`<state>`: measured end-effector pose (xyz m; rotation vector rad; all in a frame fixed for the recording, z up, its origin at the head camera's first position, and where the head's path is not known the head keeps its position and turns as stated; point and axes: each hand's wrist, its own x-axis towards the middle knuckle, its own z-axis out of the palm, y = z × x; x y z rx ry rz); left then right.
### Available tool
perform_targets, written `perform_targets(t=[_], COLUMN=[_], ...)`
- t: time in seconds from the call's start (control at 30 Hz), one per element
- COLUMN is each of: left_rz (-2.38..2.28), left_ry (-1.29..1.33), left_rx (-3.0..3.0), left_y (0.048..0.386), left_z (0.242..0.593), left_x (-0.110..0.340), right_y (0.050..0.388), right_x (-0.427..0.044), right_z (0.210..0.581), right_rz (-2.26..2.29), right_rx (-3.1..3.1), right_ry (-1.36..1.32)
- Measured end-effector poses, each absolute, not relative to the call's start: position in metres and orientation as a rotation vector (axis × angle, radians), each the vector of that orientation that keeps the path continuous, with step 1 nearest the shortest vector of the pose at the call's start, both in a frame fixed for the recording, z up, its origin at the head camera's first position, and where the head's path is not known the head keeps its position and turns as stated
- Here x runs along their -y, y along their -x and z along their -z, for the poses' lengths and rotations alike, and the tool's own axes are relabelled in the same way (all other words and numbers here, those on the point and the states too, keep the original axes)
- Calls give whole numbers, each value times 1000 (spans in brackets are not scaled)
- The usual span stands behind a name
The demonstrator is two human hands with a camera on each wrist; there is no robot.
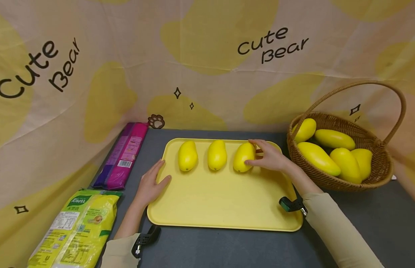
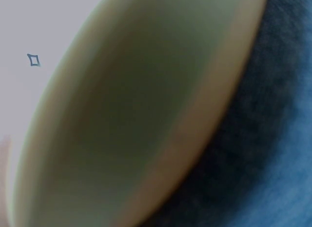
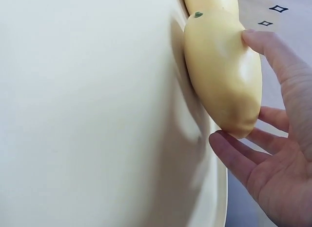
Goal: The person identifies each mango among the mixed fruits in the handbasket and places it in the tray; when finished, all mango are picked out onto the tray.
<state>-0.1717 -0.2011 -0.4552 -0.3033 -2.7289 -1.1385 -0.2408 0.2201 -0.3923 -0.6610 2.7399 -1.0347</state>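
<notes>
Three yellow mangoes lie in a row along the far side of a yellow tray (image 1: pixel 221 201): a left one (image 1: pixel 187 156), a middle one (image 1: pixel 217 155) and a right one (image 1: pixel 243 158). My right hand (image 1: pixel 269 156) holds the right mango between thumb and fingers. In the right wrist view, that mango (image 3: pixel 224 71) has the thumb of my right hand (image 3: pixel 280 173) on its side and fingertips at its end; part of another mango (image 3: pixel 212 0) shows behind. My left hand (image 1: pixel 150 186) rests at the tray's left edge, fingers extended. The left wrist view is mostly blurred, without that hand.
A wicker basket (image 1: pixel 371 182) with several mangoes stands right of the tray, its tall handle raised. On the left lie a pink and purple packet (image 1: pixel 122 156) and a yellow Knorr bag (image 1: pixel 77 230). Patterned cloth (image 1: pixel 207 56) hangs behind the dark table (image 1: pixel 207 247).
</notes>
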Motion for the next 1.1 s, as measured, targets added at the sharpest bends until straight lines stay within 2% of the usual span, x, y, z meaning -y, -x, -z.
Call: perform_targets(t=[0.4, 0.87, 1.1], left_rz=[1137, 1113, 1125], left_ry=[304, 339, 327], left_rx=[2730, 2690, 2710], left_y=[175, 173, 175], left_z=[457, 459, 462], left_x=[204, 205, 204], right_y=[242, 234, 232], right_x=[-214, -200, -199], right_z=[396, 400, 404], right_rz=[968, 857, 841], right_rx=[-2745, -2839, -2878], right_ry=[702, 571, 596])
